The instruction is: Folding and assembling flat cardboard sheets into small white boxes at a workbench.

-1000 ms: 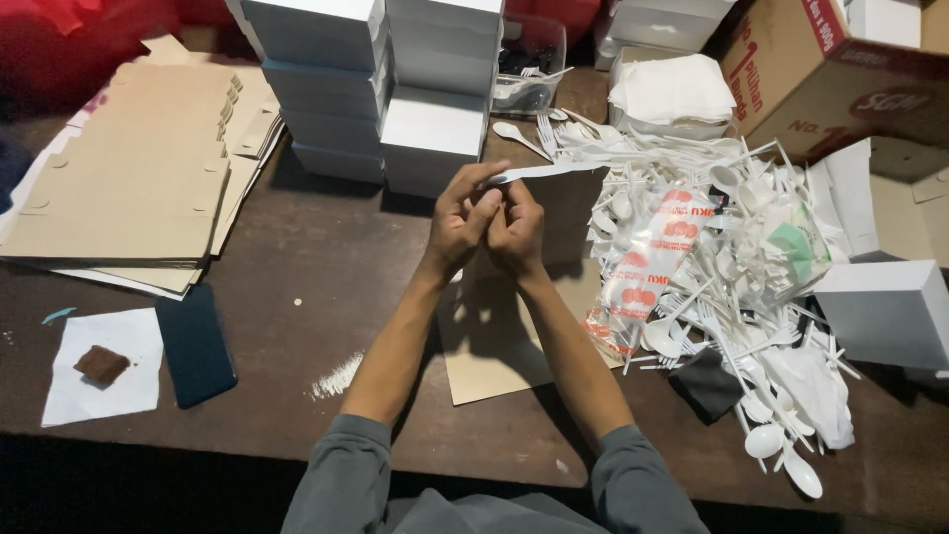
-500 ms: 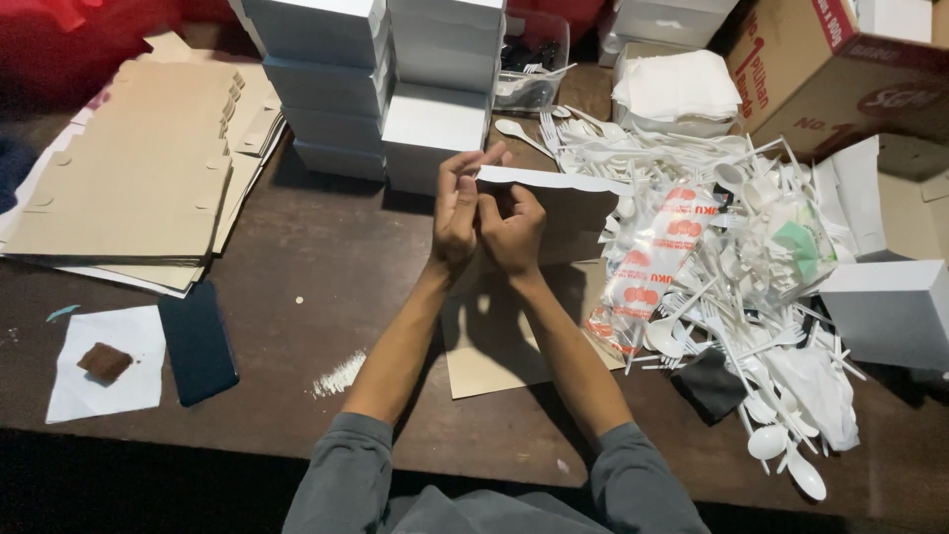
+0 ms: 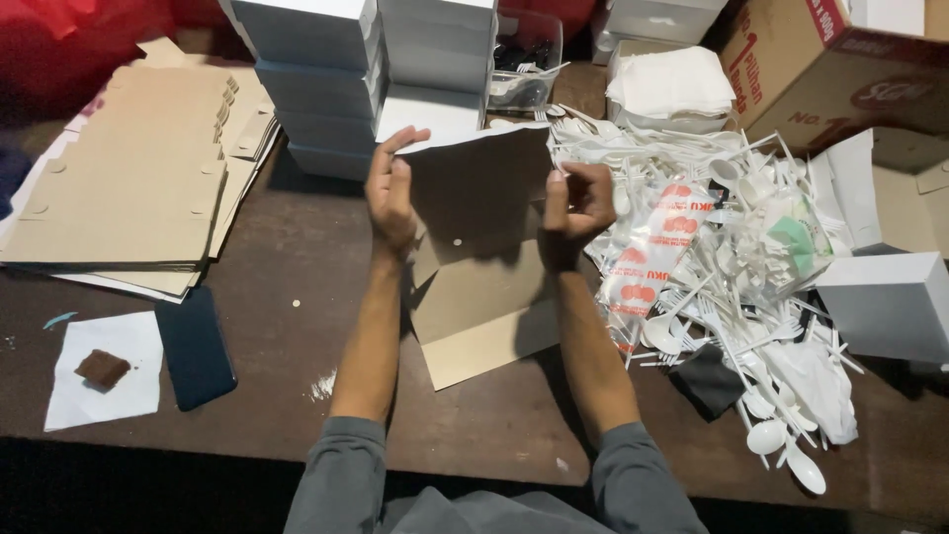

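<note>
Only one view is given — a camera worn on the head. The dark table (image 3: 297, 257) is seen from above, looking down and forward. Both forearms are seen close up at the bottom edge — white boxes (image 3: 326, 89) are seen farther off at the top.

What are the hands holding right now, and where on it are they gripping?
A flat cardboard box blank, held up off the table: left hand grips its upper left edge, right hand its upper right edge.
</note>
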